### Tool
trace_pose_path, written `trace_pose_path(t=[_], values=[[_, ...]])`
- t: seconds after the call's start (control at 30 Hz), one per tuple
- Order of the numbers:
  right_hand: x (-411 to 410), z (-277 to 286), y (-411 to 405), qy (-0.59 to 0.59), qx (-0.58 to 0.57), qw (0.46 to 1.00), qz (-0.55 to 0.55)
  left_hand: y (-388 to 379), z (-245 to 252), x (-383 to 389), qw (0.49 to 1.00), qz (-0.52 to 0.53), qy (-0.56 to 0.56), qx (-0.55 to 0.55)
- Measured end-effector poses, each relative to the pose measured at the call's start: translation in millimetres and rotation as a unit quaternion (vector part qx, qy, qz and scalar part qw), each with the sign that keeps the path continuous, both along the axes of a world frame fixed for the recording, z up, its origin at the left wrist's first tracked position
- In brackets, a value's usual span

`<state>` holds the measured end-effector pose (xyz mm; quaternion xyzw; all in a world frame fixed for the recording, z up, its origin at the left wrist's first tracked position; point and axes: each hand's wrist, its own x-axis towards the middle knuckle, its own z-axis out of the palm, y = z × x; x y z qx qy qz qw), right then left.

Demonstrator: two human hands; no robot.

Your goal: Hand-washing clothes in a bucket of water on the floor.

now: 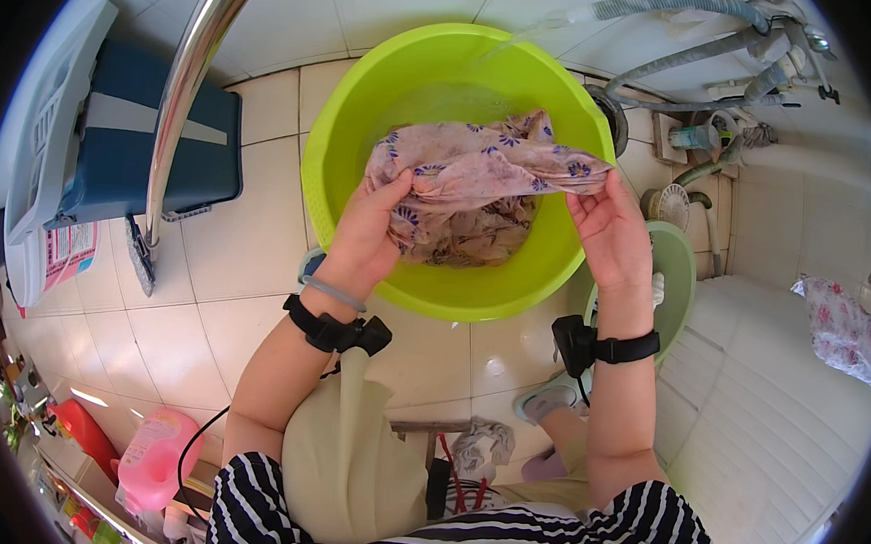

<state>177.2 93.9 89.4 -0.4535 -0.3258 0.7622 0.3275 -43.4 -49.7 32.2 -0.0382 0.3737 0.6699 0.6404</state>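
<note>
A wet pink cloth with blue flower prints (478,163) is stretched sideways between my hands over a lime-green plastic basin (478,296). My left hand (371,224) grips its left end, thumb on top. At the basin's right rim, my right hand (611,229) pinches the other end between thumb and fingers. The lower part of the cloth lies bunched in the basin, where some water shows behind it. From a grey corrugated hose (678,5) at the upper right, water runs into the basin.
A pale green tub (676,299) stands behind my right forearm. On the left are a blue bin (183,152) and a chrome pole (186,89). A pink detergent bottle (156,457) is at the lower left. Grey pipes (660,69) line the right wall above the tiled floor (431,360).
</note>
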Motion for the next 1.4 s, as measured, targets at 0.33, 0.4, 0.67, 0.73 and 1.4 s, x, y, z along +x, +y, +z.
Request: trace_pose_path(t=[0.33, 0.4, 0.67, 0.73, 1.4], values=[[2.7, -27.6, -22.1, -0.159, 0.076, 0.980, 0.096, 10.8, 13.5, 16.8, 0.995, -0.037, -0.076, 0.049], [-17.2, -34.6, -45.4, -0.157, 0.098, 0.971, 0.150, 10.1, 12.5, 19.8, 0.992, -0.051, -0.098, 0.067], [4.3, 4.6, -22.4, -0.179, 0.125, 0.971, 0.096, 7.2, 11.2, 22.6, 0.994, -0.096, 0.006, 0.053], [15.8, 23.7, -5.5, -0.187, 0.244, 0.951, -0.040, 3.3, 11.8, 21.3, 0.990, -0.106, 0.090, 0.030], [-13.6, 110.6, 78.9, -0.325, 0.631, 0.689, -0.143, -8.9, 5.1, 27.4, 0.953, -0.216, 0.211, 0.036]])
